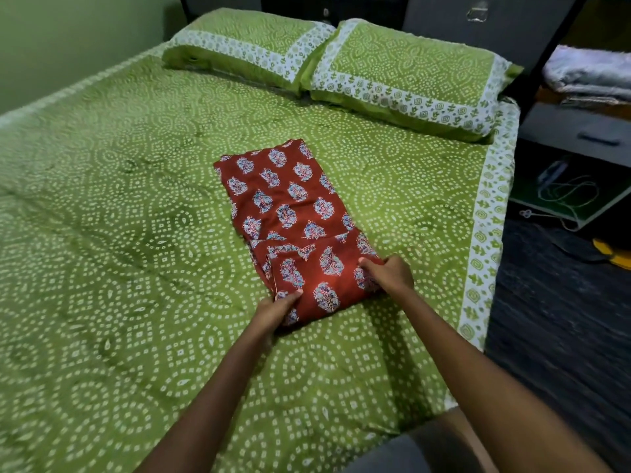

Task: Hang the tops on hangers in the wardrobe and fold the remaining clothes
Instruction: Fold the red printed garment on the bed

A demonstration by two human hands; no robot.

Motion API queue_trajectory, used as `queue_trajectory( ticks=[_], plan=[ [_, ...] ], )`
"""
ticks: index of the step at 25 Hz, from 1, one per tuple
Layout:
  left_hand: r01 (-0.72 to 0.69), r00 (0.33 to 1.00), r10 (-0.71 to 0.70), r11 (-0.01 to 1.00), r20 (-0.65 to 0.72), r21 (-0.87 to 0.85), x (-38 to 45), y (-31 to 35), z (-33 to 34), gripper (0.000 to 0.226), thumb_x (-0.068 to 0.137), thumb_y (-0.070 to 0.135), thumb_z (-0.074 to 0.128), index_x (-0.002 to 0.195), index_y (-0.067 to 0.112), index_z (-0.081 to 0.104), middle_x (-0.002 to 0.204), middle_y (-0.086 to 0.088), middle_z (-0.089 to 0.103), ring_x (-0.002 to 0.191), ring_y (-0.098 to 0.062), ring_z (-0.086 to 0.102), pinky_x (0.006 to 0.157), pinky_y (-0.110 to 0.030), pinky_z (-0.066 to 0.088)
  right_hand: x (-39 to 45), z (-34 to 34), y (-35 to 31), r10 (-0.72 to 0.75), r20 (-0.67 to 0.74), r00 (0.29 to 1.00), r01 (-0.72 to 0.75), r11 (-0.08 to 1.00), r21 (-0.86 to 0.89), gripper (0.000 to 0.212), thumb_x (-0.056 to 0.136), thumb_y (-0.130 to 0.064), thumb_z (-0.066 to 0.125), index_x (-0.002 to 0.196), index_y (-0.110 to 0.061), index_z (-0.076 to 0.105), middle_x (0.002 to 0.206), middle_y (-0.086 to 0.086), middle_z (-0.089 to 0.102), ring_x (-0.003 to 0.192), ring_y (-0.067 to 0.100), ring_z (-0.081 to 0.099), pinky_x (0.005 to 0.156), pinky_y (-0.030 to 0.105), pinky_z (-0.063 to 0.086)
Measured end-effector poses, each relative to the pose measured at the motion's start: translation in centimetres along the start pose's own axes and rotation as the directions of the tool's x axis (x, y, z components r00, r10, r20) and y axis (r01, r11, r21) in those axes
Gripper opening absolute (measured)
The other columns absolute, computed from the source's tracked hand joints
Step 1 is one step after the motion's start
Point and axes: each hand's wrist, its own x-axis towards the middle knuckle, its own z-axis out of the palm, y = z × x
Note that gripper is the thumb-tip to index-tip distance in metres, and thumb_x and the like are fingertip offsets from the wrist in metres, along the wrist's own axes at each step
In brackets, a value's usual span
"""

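Observation:
A red garment with a blue and white flower print (290,213) lies in a long narrow strip on the green bed (102,233), running away from me. Its near end is folded over onto itself. My left hand (276,310) grips the near left corner of that folded end, thumb on top. At the near right corner my right hand (389,273) pinches the cloth, fingers curled over the edge. No hanger or wardrobe is in view.
Two green pillows (403,80) lie at the head of the bed. A dark shelf unit (566,131) with folded cloth (587,73) stands right of the bed, cables (566,192) on its low shelf. Dark floor (553,302) runs along the bed's right edge.

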Motion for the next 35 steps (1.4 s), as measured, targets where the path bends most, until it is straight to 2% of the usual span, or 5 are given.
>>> queue_trajectory(
  ticks=[14, 19, 24, 29, 35],
  plan=[
    [-0.026, 0.998, 0.05, 0.914, -0.048, 0.405, -8.7, -7.7, -13.8, 0.017, 0.08, 0.009, 0.071, 0.096, 0.004, 0.067, 0.074, -0.002, 0.072, 0.066, -0.019, 0.063, 0.07, -0.031, 0.053, -16.8, 0.6, 3.9, 0.084, 0.689, 0.72, -0.064, 0.996, -0.055, 0.031, 0.074, -0.01, 0.075, 0.104, -0.009, 0.065, 0.105, 0.003, 0.067, 0.093, 0.017, 0.063, 0.073, 0.02, 0.051],
    [-0.462, 0.602, 0.791, 0.234, 0.108, 0.855, -8.5, -7.5, -11.4, 0.039, 0.089, 0.031, 0.051, 0.114, 0.001, 0.055, 0.106, -0.014, 0.061, 0.098, -0.028, 0.055, 0.089, -0.038, 0.04, -19.1, 2.3, 1.5, -0.378, 0.007, 0.926, 0.356, 0.868, -0.346, 0.035, 0.092, -0.031, 0.051, 0.119, -0.009, 0.052, 0.119, 0.009, 0.056, 0.109, 0.024, 0.054, 0.089, 0.033, 0.046],
    [-0.615, 0.555, 0.491, -0.302, 0.671, 0.729, -3.0, -8.5, -10.0, 0.054, 0.099, 0.047, 0.018, 0.134, 0.02, 0.05, 0.141, 0.0, 0.048, 0.133, -0.022, 0.039, 0.111, -0.036, 0.015, -20.8, 7.7, 3.8, -0.555, 0.588, 0.589, 0.806, 0.46, -0.373, 0.098, 0.075, -0.074, -0.009, 0.15, -0.014, 0.001, 0.157, -0.002, -0.004, 0.143, 0.01, -0.011, 0.119, 0.034, -0.003],
    [-0.59, 0.651, 0.407, -0.26, 0.641, 0.764, 2.0, -4.3, -12.0, 0.088, 0.076, 0.073, -0.018, 0.146, 0.03, 0.014, 0.153, 0.012, 0.017, 0.144, -0.015, 0.006, 0.114, -0.032, -0.004, -13.6, 6.1, 4.3, -0.524, 0.498, 0.691, 0.722, 0.533, -0.442, 0.104, 0.066, -0.079, -0.02, 0.15, -0.021, -0.001, 0.157, -0.008, -0.004, 0.141, 0.004, -0.011, 0.114, 0.032, -0.012],
    [-0.82, 0.49, 0.444, -0.056, 0.75, 0.569, 2.2, -4.2, -18.1, 0.044, 0.099, 0.027, 0.025, 0.142, 0.025, 0.036, 0.149, 0.008, 0.033, 0.142, -0.006, 0.018, 0.117, -0.024, 0.008, -12.4, 0.6, 10.3, -0.705, 0.605, 0.37, 0.929, 0.283, -0.238, 0.078, 0.085, -0.044, 0.034, 0.15, -0.017, 0.001, 0.155, 0.006, 0.013, 0.144, 0.01, 0.003, 0.117, 0.031, 0.003]
  ],
)
